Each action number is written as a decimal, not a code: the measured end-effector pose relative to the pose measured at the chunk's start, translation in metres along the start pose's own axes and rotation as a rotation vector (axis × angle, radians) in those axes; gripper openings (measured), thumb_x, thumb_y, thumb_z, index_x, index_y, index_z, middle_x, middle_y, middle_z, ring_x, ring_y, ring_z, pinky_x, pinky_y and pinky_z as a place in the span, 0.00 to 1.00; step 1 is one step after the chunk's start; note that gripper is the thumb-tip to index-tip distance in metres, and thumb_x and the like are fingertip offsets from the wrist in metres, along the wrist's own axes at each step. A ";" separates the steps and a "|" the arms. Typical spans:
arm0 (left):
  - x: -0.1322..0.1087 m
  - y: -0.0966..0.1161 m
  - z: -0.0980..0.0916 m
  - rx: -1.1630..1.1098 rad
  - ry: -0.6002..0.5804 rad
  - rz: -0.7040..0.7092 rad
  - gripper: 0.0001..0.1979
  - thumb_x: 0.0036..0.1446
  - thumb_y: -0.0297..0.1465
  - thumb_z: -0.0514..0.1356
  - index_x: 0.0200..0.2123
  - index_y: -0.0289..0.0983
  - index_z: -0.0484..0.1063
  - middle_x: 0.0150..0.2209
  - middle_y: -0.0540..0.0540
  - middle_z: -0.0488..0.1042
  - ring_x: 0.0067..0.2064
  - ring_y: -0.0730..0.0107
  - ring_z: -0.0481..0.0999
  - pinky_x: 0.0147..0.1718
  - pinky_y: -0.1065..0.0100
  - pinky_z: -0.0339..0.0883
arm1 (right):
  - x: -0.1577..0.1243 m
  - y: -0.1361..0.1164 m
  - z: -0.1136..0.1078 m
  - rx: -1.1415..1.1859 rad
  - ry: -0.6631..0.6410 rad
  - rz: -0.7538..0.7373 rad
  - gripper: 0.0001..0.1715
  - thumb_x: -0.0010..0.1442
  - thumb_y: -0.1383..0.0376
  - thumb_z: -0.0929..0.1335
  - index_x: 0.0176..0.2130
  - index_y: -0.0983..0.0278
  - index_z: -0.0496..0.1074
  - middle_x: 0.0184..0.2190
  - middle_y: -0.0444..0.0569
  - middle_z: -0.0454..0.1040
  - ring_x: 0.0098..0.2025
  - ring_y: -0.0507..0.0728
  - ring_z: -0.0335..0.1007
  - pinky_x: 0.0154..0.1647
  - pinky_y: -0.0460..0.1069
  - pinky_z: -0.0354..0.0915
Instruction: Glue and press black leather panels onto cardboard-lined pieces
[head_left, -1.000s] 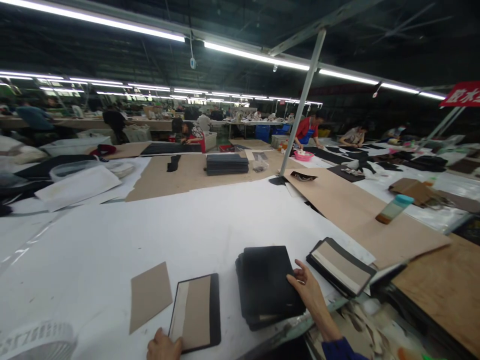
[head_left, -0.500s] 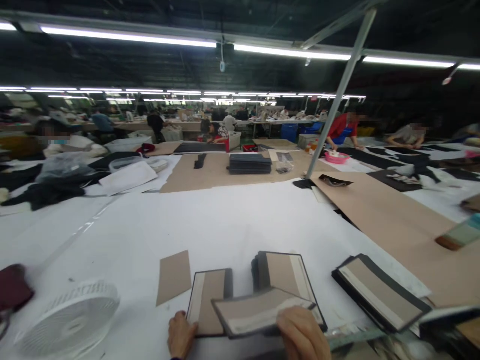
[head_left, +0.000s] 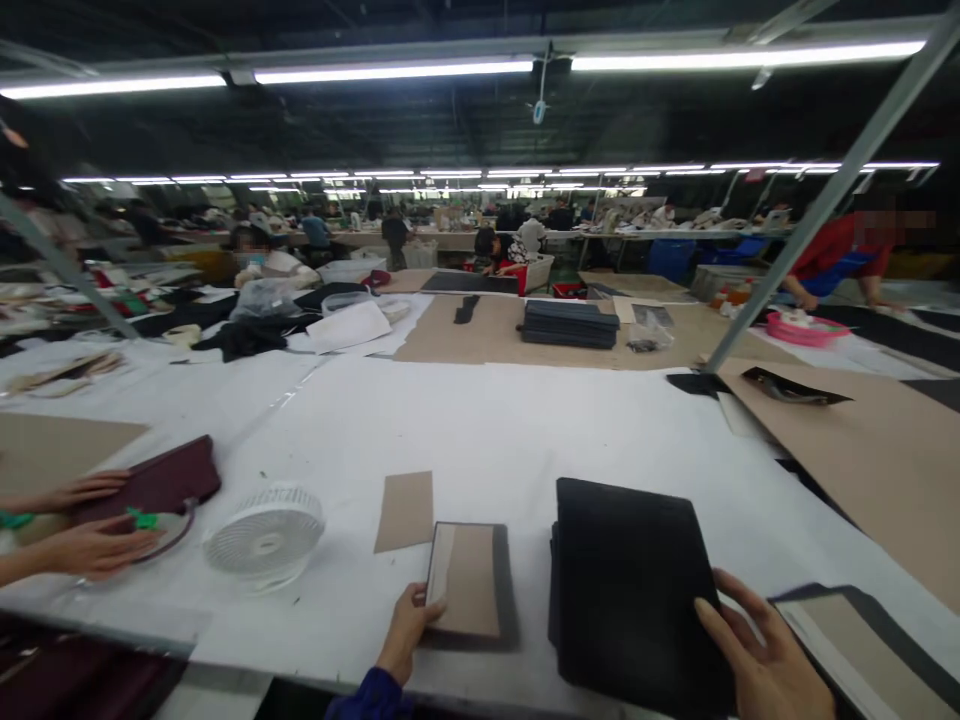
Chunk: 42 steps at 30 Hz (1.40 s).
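At the front of the white table, my left hand (head_left: 409, 622) is closed on the left edge of a beige panel with dark borders (head_left: 471, 580), its thumb on top. To the right lies a large black panel (head_left: 634, 590), covering most of the stack beneath it. My right hand (head_left: 769, 645) grips that black panel by its right edge. A plain beige piece of board (head_left: 405, 510) lies flat just beyond the left panel. Further right, partly behind my right hand, rests another beige panel with dark edging (head_left: 862, 640).
A white round fan (head_left: 264, 540) stands on the left. Beside it, another person's hands (head_left: 97, 540) handle a maroon piece (head_left: 161, 480). A dark folded stack (head_left: 570, 324) sits on brown board at the back, and a slanted metal post (head_left: 817, 215) rises at right.
The view has swung left, bringing another person's hands into sight. A black face now shows at my right hand, where a beige-faced panel was held before. My left hand's thumb now overlaps its panel.
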<state>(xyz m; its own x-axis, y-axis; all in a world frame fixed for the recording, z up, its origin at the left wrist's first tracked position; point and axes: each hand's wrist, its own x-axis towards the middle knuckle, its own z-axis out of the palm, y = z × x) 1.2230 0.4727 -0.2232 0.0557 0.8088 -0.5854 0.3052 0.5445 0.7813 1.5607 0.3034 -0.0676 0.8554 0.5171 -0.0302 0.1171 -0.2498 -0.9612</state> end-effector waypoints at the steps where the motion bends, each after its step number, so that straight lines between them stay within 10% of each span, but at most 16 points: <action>1: -0.005 0.001 0.002 -0.074 -0.017 0.001 0.13 0.61 0.35 0.58 0.47 0.35 0.69 0.41 0.46 0.74 0.38 0.68 0.76 0.37 0.61 0.73 | 0.012 0.012 0.001 -0.052 -0.042 0.035 0.37 0.49 0.46 0.69 0.53 0.62 0.68 0.41 0.55 0.77 0.43 0.67 0.76 0.38 0.55 0.74; 6: -0.029 0.011 0.016 -0.347 -0.077 0.065 0.13 0.61 0.32 0.57 0.48 0.36 0.65 0.45 0.43 0.73 0.41 0.65 0.76 0.34 0.62 0.73 | 0.044 0.068 0.011 -0.481 -0.069 -0.214 0.33 0.48 0.45 0.62 0.41 0.66 0.73 0.44 0.64 0.73 0.45 0.73 0.72 0.44 0.65 0.70; 10: -0.044 0.033 0.025 -0.405 0.007 0.110 0.13 0.53 0.29 0.57 0.43 0.37 0.64 0.42 0.43 0.75 0.37 0.65 0.77 0.28 0.66 0.70 | 0.040 0.067 0.012 -0.662 0.001 -0.399 0.35 0.52 0.44 0.58 0.43 0.68 0.72 0.53 0.70 0.68 0.56 0.80 0.62 0.53 0.73 0.60; 16: -0.065 0.088 0.024 -0.385 0.154 0.367 0.21 0.49 0.38 0.61 0.46 0.39 0.65 0.44 0.42 0.77 0.42 0.60 0.78 0.35 0.63 0.71 | 0.022 0.005 0.036 -0.169 -0.307 -0.014 0.37 0.46 0.42 0.66 0.48 0.62 0.69 0.45 0.59 0.76 0.48 0.70 0.74 0.53 0.64 0.66; 23: -0.112 0.116 0.070 -0.077 0.216 0.923 0.16 0.56 0.33 0.60 0.48 0.40 0.70 0.49 0.41 0.74 0.51 0.60 0.73 0.48 0.61 0.69 | -0.042 -0.057 0.094 0.355 -0.735 0.050 0.39 0.52 0.41 0.68 0.54 0.62 0.68 0.55 0.61 0.71 0.49 0.66 0.74 0.47 0.60 0.71; 26: -0.125 0.110 0.093 0.303 0.250 1.367 0.20 0.59 0.22 0.54 0.53 0.41 0.68 0.48 0.41 0.75 0.51 0.62 0.74 0.48 0.62 0.71 | -0.049 -0.061 0.102 0.371 -0.693 0.062 0.39 0.54 0.42 0.68 0.56 0.63 0.67 0.54 0.59 0.71 0.52 0.66 0.71 0.49 0.59 0.70; 30: -0.125 0.106 0.103 0.648 0.113 1.557 0.30 0.53 0.32 0.63 0.59 0.37 0.63 0.52 0.37 0.73 0.52 0.54 0.73 0.47 0.58 0.74 | -0.037 -0.047 0.091 0.307 -0.526 0.224 0.35 0.51 0.44 0.71 0.50 0.63 0.73 0.53 0.54 0.73 0.59 0.67 0.63 0.61 0.57 0.59; 35: -0.117 0.128 0.083 0.152 0.270 1.055 0.23 0.58 0.33 0.58 0.58 0.41 0.65 0.62 0.40 0.63 0.64 0.56 0.58 0.64 0.51 0.50 | -0.019 -0.036 0.077 0.643 -0.636 0.383 0.29 0.52 0.48 0.73 0.47 0.64 0.75 0.47 0.54 0.78 0.50 0.66 0.72 0.49 0.56 0.68; 37: -0.108 0.142 0.073 -0.154 0.153 0.668 0.27 0.55 0.37 0.61 0.57 0.36 0.65 0.64 0.37 0.59 0.66 0.53 0.54 0.65 0.51 0.43 | -0.016 -0.037 0.073 0.740 -0.675 0.406 0.22 0.53 0.52 0.74 0.43 0.63 0.77 0.41 0.51 0.80 0.46 0.62 0.74 0.47 0.54 0.69; 42: -0.091 0.169 0.064 -0.307 -0.146 0.422 0.29 0.52 0.46 0.61 0.51 0.33 0.72 0.56 0.34 0.72 0.59 0.46 0.67 0.59 0.47 0.56 | -0.009 -0.044 0.064 0.689 -0.635 0.392 0.20 0.50 0.51 0.75 0.38 0.63 0.78 0.36 0.50 0.80 0.42 0.60 0.76 0.44 0.53 0.70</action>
<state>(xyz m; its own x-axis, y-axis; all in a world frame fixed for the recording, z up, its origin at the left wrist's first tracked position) 1.3305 0.4773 -0.0515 0.2518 0.9438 -0.2140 -0.0630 0.2367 0.9695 1.5158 0.3623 -0.0427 0.3217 0.8894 -0.3247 -0.6018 -0.0727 -0.7953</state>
